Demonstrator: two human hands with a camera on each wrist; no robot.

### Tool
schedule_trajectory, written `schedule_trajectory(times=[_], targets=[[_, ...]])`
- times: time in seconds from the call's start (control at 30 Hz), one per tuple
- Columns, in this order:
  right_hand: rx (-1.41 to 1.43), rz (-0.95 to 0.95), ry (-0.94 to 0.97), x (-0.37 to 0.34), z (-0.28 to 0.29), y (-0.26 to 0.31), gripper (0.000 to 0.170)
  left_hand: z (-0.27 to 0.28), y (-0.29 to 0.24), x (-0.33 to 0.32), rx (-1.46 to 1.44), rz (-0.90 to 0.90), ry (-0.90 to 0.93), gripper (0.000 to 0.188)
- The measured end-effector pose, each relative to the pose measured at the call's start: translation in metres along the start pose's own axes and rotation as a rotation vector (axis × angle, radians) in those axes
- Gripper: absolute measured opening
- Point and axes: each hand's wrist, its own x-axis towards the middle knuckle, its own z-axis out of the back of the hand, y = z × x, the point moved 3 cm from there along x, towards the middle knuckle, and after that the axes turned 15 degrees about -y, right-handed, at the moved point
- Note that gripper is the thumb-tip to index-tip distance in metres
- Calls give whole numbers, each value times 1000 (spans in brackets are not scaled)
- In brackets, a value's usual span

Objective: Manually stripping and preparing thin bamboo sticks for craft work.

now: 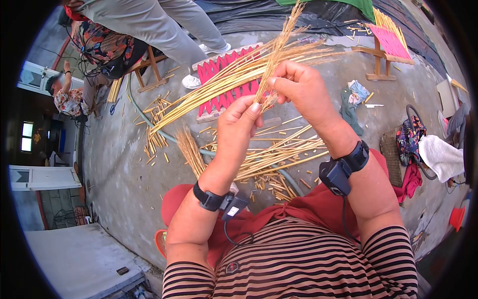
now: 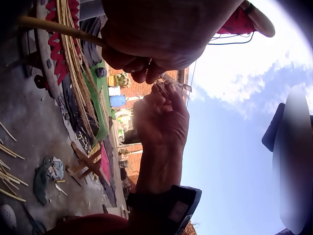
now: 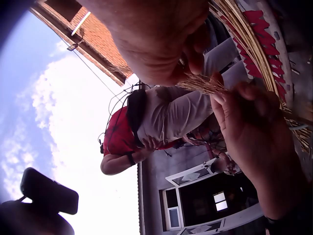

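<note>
Dry grass plumes (image 1: 277, 55) on stalks rise between the two hands in the head view. My left hand (image 1: 238, 122) pinches the stalk just below the plume, thumb on top. Close on its right, my right hand (image 1: 304, 92) has its fingers curled round wispy strands. In the left wrist view a stalk (image 2: 63, 30) runs into the near hand, and the right hand (image 2: 164, 117) faces it. The right wrist view shows strands (image 3: 200, 84) stretched between both hands. Part of the strands is hidden by the fingers.
Long straw stalks (image 1: 214, 85) lie across a pink-covered rack (image 1: 206, 74). More stalks (image 1: 284, 154), cut pieces (image 1: 158, 113) and a plume bundle (image 1: 189, 149) are on the concrete floor (image 1: 119, 169). A person in grey trousers (image 1: 134, 25) stands at upper left; another sits behind.
</note>
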Motion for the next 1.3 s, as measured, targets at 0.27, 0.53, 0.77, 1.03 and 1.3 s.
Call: schedule_trajectory(times=[0.27,0.53,0.77,1.03,1.3], targets=[[151,-34,-13,9,15,4,7,0,-10,-4,15,-118,-32,17],[383,-76,-186,11,27,5,16,10,-10,-1,4,-123,-107,13],[-21,-101,126,-9,-6,-7,15,12,-13,-1,32,-121,-124,11],[-40,-92,123,-11,-10,-5,7,13,-10,-1,-2,-127,-109,11],[10,-99,122,-11,-10,-6,5,11,-9,-2,16,-111,-107,11]])
